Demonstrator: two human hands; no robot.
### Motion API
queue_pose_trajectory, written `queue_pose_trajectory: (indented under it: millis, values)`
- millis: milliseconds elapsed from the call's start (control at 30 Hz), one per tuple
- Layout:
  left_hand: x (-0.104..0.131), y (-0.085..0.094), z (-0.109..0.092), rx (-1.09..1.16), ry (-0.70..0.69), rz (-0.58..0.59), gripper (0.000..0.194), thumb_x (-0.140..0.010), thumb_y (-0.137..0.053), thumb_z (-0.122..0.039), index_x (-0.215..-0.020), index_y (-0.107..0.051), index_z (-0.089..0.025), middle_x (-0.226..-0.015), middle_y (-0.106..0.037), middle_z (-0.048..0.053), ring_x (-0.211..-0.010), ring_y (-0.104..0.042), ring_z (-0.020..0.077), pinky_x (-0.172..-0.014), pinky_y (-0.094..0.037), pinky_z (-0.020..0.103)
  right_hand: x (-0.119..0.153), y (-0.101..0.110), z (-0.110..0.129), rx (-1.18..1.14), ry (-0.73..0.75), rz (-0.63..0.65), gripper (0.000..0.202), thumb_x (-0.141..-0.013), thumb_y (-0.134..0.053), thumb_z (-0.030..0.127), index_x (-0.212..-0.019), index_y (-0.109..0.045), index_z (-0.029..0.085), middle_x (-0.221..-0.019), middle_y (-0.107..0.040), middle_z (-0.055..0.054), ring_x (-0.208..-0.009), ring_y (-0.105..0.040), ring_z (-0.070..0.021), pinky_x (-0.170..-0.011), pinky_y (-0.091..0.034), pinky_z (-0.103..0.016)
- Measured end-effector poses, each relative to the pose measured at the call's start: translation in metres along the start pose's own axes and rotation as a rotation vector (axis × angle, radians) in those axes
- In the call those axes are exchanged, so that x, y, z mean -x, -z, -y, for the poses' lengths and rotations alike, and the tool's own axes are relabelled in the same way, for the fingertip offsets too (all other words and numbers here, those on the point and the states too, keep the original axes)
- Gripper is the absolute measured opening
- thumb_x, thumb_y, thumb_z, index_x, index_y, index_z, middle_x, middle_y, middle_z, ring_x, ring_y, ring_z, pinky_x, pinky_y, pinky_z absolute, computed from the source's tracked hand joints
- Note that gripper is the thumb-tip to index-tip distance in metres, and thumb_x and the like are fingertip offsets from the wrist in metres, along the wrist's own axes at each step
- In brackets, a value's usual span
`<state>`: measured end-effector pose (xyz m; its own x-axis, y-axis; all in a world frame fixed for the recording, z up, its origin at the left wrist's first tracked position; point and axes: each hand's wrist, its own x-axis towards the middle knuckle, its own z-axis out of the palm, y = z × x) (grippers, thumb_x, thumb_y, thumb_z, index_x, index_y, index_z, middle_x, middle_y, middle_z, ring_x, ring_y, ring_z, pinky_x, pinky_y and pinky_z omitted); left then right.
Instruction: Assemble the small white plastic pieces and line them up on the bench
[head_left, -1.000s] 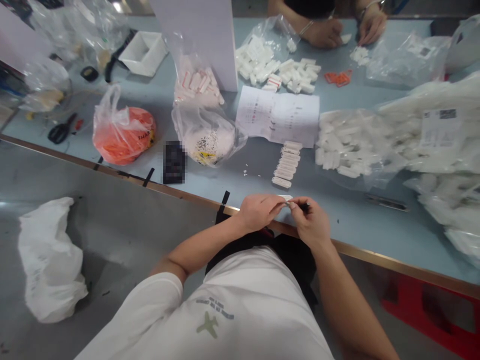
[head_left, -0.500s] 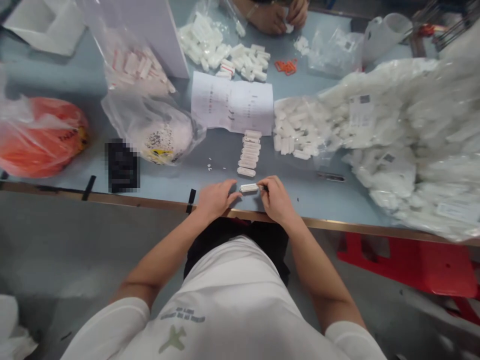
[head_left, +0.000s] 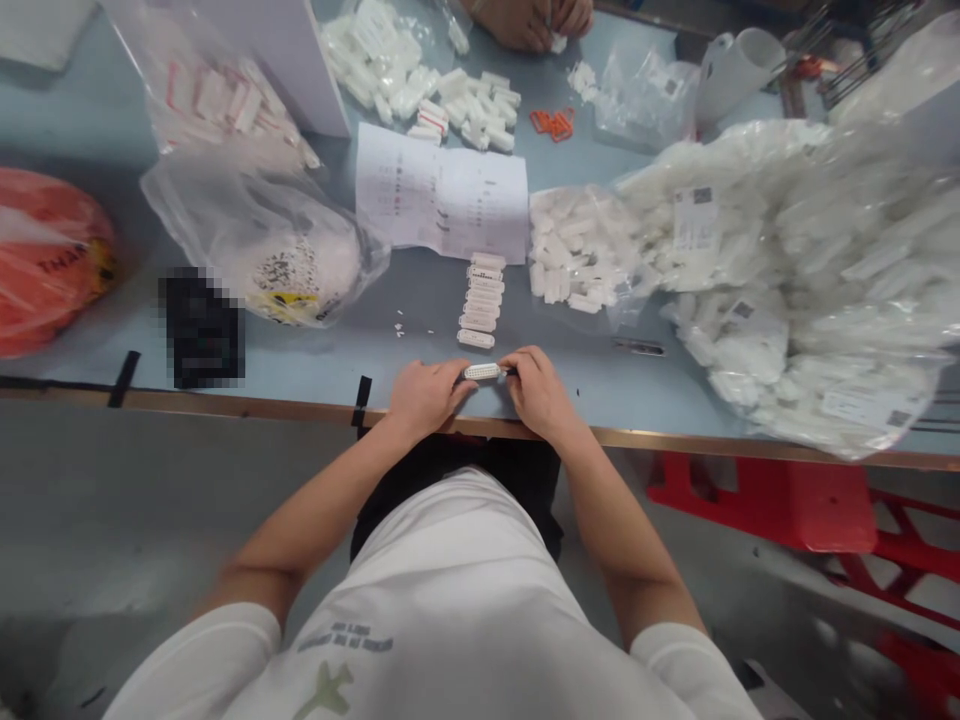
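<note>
A white connector housing (head_left: 482,371), oblong with rows of small holes, is between my two hands near the table's front edge. My left hand (head_left: 431,392) pinches its left end between thumb and fingers. At the right end, my right hand (head_left: 538,392) has its fingers pressed together round something small and dark (head_left: 512,372), too hidden to name. Just beyond them lies a column of similar white connector housings (head_left: 480,300), side by side. Tiny white bits (head_left: 400,325) are scattered to the left of the column.
Behind the column lies a printed sheet (head_left: 442,195). Bags of white parts (head_left: 577,245) fill the right side. A plastic bag (head_left: 300,270) and a red-orange bag (head_left: 49,260) stand left. Across the table are orange pieces (head_left: 553,124) and another person's hands (head_left: 551,20).
The view has shifted a little, so the tabletop things appear further left. The connector housing looks slightly turned, with its holed face showing more. My left fingers now meet its end.
</note>
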<state>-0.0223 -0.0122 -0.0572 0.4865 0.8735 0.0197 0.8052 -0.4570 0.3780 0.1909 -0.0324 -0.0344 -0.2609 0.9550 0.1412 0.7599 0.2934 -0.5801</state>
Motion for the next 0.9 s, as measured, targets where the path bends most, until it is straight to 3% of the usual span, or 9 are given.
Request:
queue_pose_trajectory:
  millis: [367,900]
  values:
    - [0.0000,-0.0023,0.0011,-0.003,-0.002,-0.002,0.039,-0.098,-0.048,-0.050,-0.119,-0.066,-0.021,-0.102,-0.077,0.009,-0.088,-0.071,0.0232,-0.073,-0.040,0.034,0.0008,-0.0028,-0.0026,0.077,0.099,0.019,0.029,-0.087,-0.042,0.007,-0.107,-0.061,0.017,-0.105,-0.060,-0.014,-0.102,-0.056,-0.0255,-0.093,-0.050,-0.041]
    - [0.0012,-0.0036,0.0012,0.017,-0.010,-0.021,0.040,-0.099,-0.046,-0.049,-0.116,-0.068,-0.021,-0.097,-0.078,0.009,-0.083,-0.072,0.0236,-0.074,-0.040,0.035,-0.0061,-0.0064,0.0069,0.243,0.157,0.084,0.029,-0.097,-0.038,0.014,-0.106,-0.065,0.017,-0.104,-0.061,-0.014,-0.097,-0.053,-0.0257,-0.090,-0.046,-0.040]
